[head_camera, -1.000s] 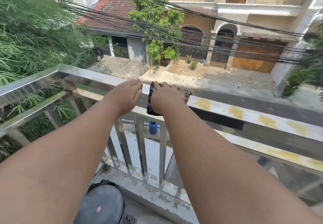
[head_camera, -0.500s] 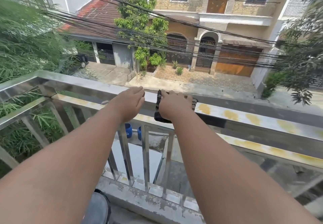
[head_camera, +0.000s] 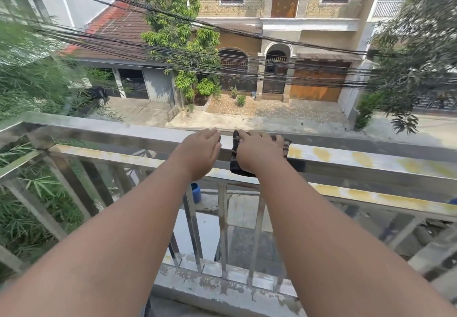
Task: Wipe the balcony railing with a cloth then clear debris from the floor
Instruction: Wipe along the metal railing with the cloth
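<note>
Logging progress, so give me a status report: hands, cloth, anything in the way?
Left hand flat on rail, empty. Right hand pressing cloth onto rail, just right of left hand. Yellow stains further right along the rail; nothing blocking.

Bare hands, the left hand (head_camera: 200, 152) and right hand (head_camera: 259, 153), on bare forearms.
</note>
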